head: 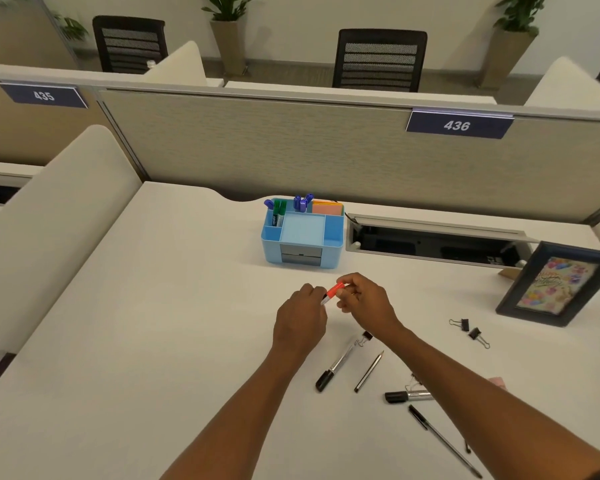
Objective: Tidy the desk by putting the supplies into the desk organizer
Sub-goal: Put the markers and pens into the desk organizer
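A red-capped marker [334,291] is held between both hands above the white desk [153,323]. My left hand [300,318] grips its lower barrel and my right hand [364,299] pinches the red cap end. Just beyond them stands the light blue desk organizer [333,233], holding blue and green markers and a pad of coloured sticky notes. Loose on the desk near my right forearm lie a black-capped marker [338,363], a thin dark pen [368,372], another black-capped silver marker [407,396] and a long black pen [442,441]. Two black binder clips [470,329] lie to the right.
A dark picture frame [555,284] leans at the right. An open cable tray [437,242] is set into the desk behind it. A fabric partition [291,150] closes off the back of the desk. A cushioned side panel [59,209] bounds the left.
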### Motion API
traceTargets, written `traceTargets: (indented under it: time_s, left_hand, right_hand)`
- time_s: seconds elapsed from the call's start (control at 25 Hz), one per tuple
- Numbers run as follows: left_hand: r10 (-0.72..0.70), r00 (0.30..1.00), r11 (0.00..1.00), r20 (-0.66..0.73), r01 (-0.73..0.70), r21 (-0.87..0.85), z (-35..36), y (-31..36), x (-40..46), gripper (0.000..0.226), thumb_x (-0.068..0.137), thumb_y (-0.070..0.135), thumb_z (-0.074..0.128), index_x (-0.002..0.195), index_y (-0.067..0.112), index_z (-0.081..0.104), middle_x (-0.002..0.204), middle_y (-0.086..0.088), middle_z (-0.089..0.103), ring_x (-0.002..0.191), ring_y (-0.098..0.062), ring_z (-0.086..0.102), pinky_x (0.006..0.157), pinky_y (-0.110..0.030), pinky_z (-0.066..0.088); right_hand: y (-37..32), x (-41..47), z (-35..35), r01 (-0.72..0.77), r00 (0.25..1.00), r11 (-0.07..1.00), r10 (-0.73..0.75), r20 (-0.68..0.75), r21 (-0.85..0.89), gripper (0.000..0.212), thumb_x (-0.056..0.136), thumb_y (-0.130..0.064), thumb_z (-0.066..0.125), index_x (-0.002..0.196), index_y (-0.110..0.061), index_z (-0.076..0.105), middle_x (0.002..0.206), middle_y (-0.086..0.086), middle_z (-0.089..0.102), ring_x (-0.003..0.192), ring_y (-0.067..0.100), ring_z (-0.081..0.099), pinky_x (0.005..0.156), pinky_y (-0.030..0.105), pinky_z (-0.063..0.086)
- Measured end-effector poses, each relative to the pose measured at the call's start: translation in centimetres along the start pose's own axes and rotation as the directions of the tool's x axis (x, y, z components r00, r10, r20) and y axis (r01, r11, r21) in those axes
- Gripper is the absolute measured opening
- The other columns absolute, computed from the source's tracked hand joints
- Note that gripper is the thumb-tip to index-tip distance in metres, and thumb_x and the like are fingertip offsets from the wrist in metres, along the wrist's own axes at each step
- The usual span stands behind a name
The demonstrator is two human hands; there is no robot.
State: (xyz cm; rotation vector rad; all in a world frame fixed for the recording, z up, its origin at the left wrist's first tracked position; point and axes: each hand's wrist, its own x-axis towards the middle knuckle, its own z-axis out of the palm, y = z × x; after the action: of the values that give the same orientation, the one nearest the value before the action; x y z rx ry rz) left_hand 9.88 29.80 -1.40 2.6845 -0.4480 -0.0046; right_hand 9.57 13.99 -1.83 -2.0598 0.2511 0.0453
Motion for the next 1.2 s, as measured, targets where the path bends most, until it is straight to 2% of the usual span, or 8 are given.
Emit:
traceTargets:
  time_s: [0.16, 0.32, 0.48, 0.56, 0.68, 0.84, 1.08, 1.2]
  left_hand:
    - [0.028, 0.996, 0.999, -0.08, -0.031, -0.032, -0.9, -0.2, 1.6, 0.027, 0.096, 0.023, 0.054, 0.122, 0.022, 0.058, 0.104, 0.002, 0.062, 0.085, -0.016, 0.061, 0.068, -0.023, 0.048]
    - [0.032, 0.99, 0.993, -0.14, -0.047, -0.11, -2.7, -1.1, 4.0, 0.037, 0.097, 0.029, 0.053, 0.133, 0.021, 0.054, 0.124, 0.0, 0.063, 0.108, -0.017, 0.061, 0.085, -0.028, 0.051]
    - [-0.022, 0.997, 0.996, -0.07, 0.016, -0.092, -4.3, -3.9, 6.8, 0.052, 0.099, 0.029, 0.051, 0.148, 0.02, 0.036, 0.153, 0.002, 0.037, 0.14, -0.014, 0.034, 0.108, -0.03, 0.038]
    - [-0.059, 0.998, 0.998, -0.004, 0.059, -0.019, -4.4, -5.7, 8.2, 0.058, 0.099, 0.03, 0.051, 0.151, 0.022, 0.028, 0.158, 0.003, 0.024, 0.146, -0.015, 0.021, 0.111, -0.032, 0.034]
    - [-0.129, 0.989, 0.992, 0.077, 0.128, 0.021, -3.6, -7.6, 8.7, 0.065, 0.097, 0.033, 0.053, 0.153, 0.024, 0.02, 0.162, 0.003, 0.013, 0.148, -0.017, 0.011, 0.114, -0.035, 0.027]
    - [-0.116, 0.988, 0.993, 0.103, 0.112, 0.041, -2.5, -8.6, 8.2, 0.068, 0.098, 0.034, 0.051, 0.154, 0.025, 0.012, 0.162, 0.004, 0.006, 0.149, -0.015, 0.005, 0.116, -0.034, 0.025]
    - [-0.146, 0.987, 0.989, 0.071, 0.147, -0.017, -2.1, -9.0, 8.7, 0.062, 0.1, 0.032, 0.049, 0.153, 0.027, 0.018, 0.161, 0.008, 0.013, 0.148, -0.012, 0.01, 0.11, -0.032, 0.034]
    - [-0.15, 0.988, 0.988, 0.05, 0.152, -0.042, -1.9, -9.1, 8.6, 0.059, 0.1, 0.029, 0.049, 0.152, 0.027, 0.022, 0.16, 0.007, 0.016, 0.148, -0.012, 0.012, 0.108, -0.031, 0.037]
  right_hand:
    - [-2.6, 1.9, -0.6, 0.005, 1.0, 0.988, -0.003, -0.013, 0.153, 0.012, 0.093, -0.022, 0.062, 0.103, -0.015, 0.064, 0.088, 0.003, 0.073, 0.073, 0.014, 0.072, 0.068, 0.021, 0.059]
    - [-5.1, 4.8, -1.2, 0.077, 0.995, 0.983, -0.066, -0.069, 0.169, 0.013, 0.094, -0.019, 0.062, 0.105, -0.013, 0.061, 0.087, 0.002, 0.072, 0.074, 0.01, 0.071, 0.068, 0.022, 0.059]
    - [-8.2, 9.0, -2.4, 0.169, 0.975, 0.969, -0.138, -0.173, 0.182, 0.016, 0.091, -0.015, 0.064, 0.104, -0.009, 0.058, 0.088, 0.007, 0.073, 0.078, 0.013, 0.072, 0.068, 0.027, 0.06]
    - [-9.9, 11.2, -2.5, 0.211, 0.962, 0.961, -0.172, -0.214, 0.177, 0.017, 0.088, -0.015, 0.066, 0.101, -0.01, 0.058, 0.086, 0.008, 0.072, 0.08, 0.016, 0.072, 0.069, 0.029, 0.06]
    - [-11.9, 13.9, -1.7, 0.263, 0.943, 0.949, -0.214, -0.253, 0.176, 0.013, 0.088, -0.01, 0.064, 0.099, -0.009, 0.057, 0.083, 0.005, 0.072, 0.078, 0.015, 0.072, 0.068, 0.029, 0.059]
    - [-13.1, 16.5, 0.5, 0.329, 0.924, 0.943, -0.311, -0.223, 0.051, 0.012, 0.089, -0.012, 0.065, 0.1, -0.012, 0.06, 0.085, 0.001, 0.07, 0.078, 0.01, 0.07, 0.072, 0.027, 0.059]
    - [-12.7, 19.3, 3.6, 0.346, 0.927, 0.929, -0.36, -0.104, -0.134, 0.01, 0.086, -0.011, 0.068, 0.093, -0.013, 0.06, 0.08, 0.0, 0.067, 0.073, 0.01, 0.065, 0.065, 0.024, 0.054]
    - [-11.5, 19.8, 5.4, 0.355, 0.928, 0.9, -0.373, -0.025, -0.251, 0.009, 0.086, -0.014, 0.068, 0.094, -0.014, 0.062, 0.084, 0.001, 0.069, 0.077, 0.011, 0.065, 0.068, 0.026, 0.054]
